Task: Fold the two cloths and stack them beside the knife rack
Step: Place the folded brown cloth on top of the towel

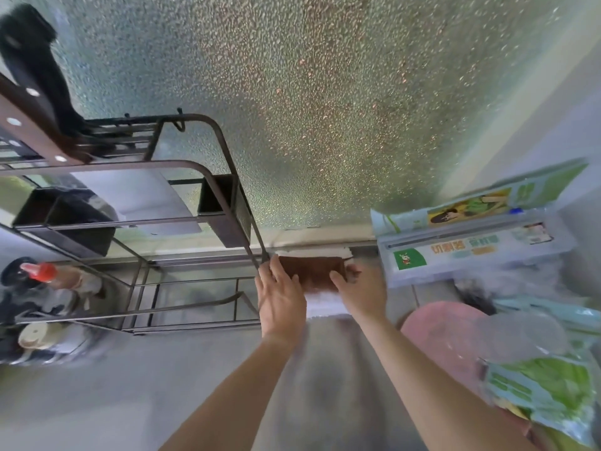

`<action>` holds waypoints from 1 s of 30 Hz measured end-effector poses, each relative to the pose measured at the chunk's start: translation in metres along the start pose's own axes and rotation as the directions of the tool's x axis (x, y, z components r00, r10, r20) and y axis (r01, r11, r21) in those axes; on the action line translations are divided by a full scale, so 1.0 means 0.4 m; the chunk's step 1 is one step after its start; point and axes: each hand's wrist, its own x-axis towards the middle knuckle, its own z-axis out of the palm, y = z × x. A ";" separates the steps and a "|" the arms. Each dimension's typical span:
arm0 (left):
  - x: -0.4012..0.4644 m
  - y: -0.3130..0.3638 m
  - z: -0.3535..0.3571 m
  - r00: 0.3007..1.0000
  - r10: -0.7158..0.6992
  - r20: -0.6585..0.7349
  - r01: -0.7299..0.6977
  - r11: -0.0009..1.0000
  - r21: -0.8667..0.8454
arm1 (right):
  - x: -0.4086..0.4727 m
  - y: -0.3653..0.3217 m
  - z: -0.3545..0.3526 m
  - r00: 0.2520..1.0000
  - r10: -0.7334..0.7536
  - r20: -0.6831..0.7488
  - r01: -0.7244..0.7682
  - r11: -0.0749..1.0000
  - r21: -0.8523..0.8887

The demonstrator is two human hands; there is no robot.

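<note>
A folded brown cloth (pixel 313 271) lies on top of a folded white cloth (pixel 325 305), close against the right side of the dark metal knife rack (pixel 227 203). White edges show behind and in front of the brown one. My left hand (pixel 281 297) rests flat on the left end of the stack, fingers together, touching the rack's leg. On the right end lies my right hand (pixel 361 296), fingers pressed on the brown cloth. Neither hand visibly grips the cloth.
Knives with a brown handle (pixel 35 125) hang in the rack. A red-capped bottle (pixel 48 275) stands left. Boxes of cling film (pixel 471 245) lie right of the stack, a pink board (pixel 445 340) and a green bag (pixel 546 392) nearer. A frosted window (pixel 325 109) is behind.
</note>
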 end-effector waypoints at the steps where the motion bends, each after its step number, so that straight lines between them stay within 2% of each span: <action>1: -0.003 0.000 0.005 0.999 0.045 -0.021 -0.045 0.999 0.013 | -0.003 0.001 -0.003 0.999 -0.022 -0.029 0.021 1.000 -0.020; 2: -0.003 0.000 0.011 0.993 0.111 -0.044 -0.110 0.993 0.034 | -0.005 0.000 -0.006 0.993 -0.082 -0.080 0.079 0.996 -0.043; 4: 0.000 -0.002 0.022 0.961 0.268 -0.061 -0.261 0.959 0.108 | -0.010 -0.002 -0.005 0.935 -0.303 -0.184 0.282 0.950 -0.133; 5: 0.003 -0.004 0.029 0.939 0.339 -0.052 -0.327 0.931 0.165 | -0.012 -0.005 -0.001 0.898 -0.405 -0.174 0.372 0.908 -0.192; 7: 0.010 -0.009 0.043 0.916 0.401 -0.004 -0.387 0.888 0.247 | -0.006 -0.006 0.015 0.853 -0.519 -0.051 0.485 0.825 -0.291; 9: 0.014 -0.020 0.055 0.924 0.381 0.035 -0.375 0.884 0.278 | 0.003 -0.001 0.029 0.820 -0.564 0.094 0.557 0.750 -0.357; 13: 0.012 -0.048 0.076 0.951 0.301 0.075 -0.310 0.910 0.275 | 0.031 0.038 0.054 0.801 -0.525 0.288 0.598 0.685 -0.416; 16: 0.003 -0.062 0.091 0.957 0.271 0.099 -0.288 0.920 0.267 | 0.046 0.066 0.064 0.781 -0.510 0.360 0.624 0.654 -0.427; 21: -0.002 -0.090 0.130 0.965 0.198 0.172 -0.243 0.922 0.303 | 0.047 0.078 0.072 0.780 -0.510 0.363 0.626 0.646 -0.437; 26: 0.024 -0.120 0.163 0.953 0.182 0.243 -0.271 0.872 0.408 | 0.051 0.090 0.091 0.798 -0.487 0.354 0.602 0.673 -0.431; 30: 0.019 -0.103 0.141 0.957 0.197 0.211 -0.261 0.904 0.339 | 0.052 0.082 0.086 0.805 -0.463 0.371 0.590 0.695 -0.412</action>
